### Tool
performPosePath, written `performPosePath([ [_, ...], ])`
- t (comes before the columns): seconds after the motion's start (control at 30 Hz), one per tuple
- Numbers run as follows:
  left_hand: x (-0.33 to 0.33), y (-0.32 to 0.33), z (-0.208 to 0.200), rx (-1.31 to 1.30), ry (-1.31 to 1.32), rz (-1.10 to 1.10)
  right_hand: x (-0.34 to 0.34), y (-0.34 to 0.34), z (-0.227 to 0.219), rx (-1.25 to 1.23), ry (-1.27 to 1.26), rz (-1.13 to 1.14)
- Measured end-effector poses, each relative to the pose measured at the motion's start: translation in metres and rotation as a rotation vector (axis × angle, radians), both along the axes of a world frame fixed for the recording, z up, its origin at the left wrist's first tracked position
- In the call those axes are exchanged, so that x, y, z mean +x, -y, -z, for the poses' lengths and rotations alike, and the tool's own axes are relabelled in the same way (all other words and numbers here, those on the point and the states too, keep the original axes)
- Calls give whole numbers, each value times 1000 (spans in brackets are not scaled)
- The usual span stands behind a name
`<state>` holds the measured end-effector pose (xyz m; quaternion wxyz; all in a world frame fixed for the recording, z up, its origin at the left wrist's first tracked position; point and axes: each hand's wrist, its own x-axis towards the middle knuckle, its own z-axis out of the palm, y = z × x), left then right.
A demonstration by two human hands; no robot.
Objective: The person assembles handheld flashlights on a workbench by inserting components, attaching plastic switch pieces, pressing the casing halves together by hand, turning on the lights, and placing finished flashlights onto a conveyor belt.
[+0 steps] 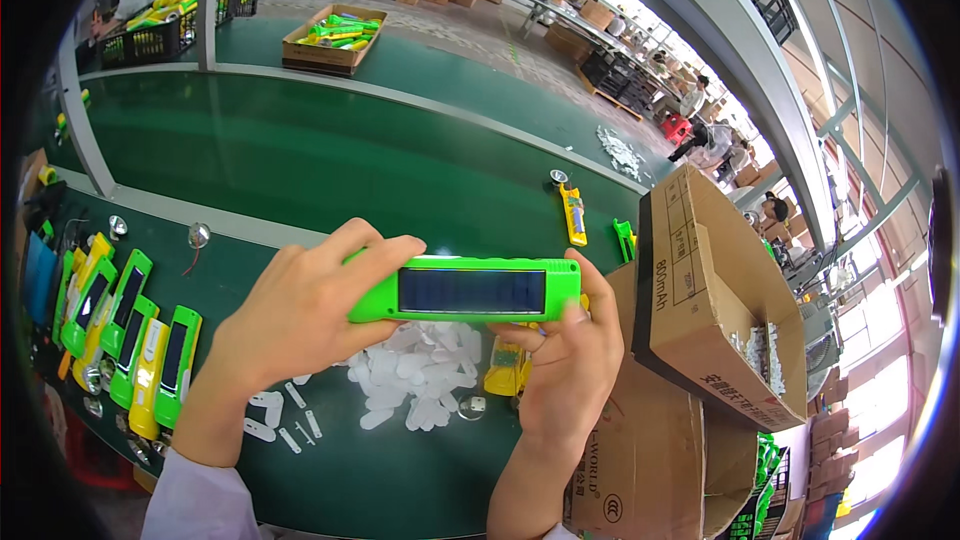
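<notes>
A bright green flashlight body (560, 290) with a dark solar panel on its upper face lies level between my two hands. My left hand (285, 310) grips its left end, thumb and fingers closed round it. At the right end, my right hand (568, 370) has its fingers and thumb closed on the casing. Beneath the flashlight body, a heap of white plastic pieces (410, 380) lies on the green table. A yellow casing (503, 372) is partly hidden behind my right hand. Beside it sits a small silvery reflector (472, 407).
Several green and yellow flashlight bodies (178, 365) line the left side. Cardboard boxes (690, 300) stand close on the right. A yellow casing with a reflector (573, 215) lies on the green belt (300, 140) beyond a metal rail. People work farther off.
</notes>
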<state>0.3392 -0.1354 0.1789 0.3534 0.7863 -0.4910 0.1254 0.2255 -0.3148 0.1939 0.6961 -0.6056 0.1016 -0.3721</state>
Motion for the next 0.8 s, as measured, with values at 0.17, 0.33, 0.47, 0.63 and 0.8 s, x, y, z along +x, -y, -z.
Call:
performPosePath([
  [0.17, -13, 20, 18, -51, 591, -200, 13, 24, 25, 95, -8, 151],
  [0.33, -13, 32, 34, -281, 855, -199, 13, 25, 27, -46, 228, 312],
  [0.47, -14, 34, 40, -355, 882, -217, 13, 23, 27, -100, 305, 307],
  [0.63, -5, 37, 46, -223, 340, -207, 30, 31, 34, -67, 78, 315],
  [0.8, 80, 33, 78, -52, -226, -498, 26, 32, 28, -399, -285, 176],
])
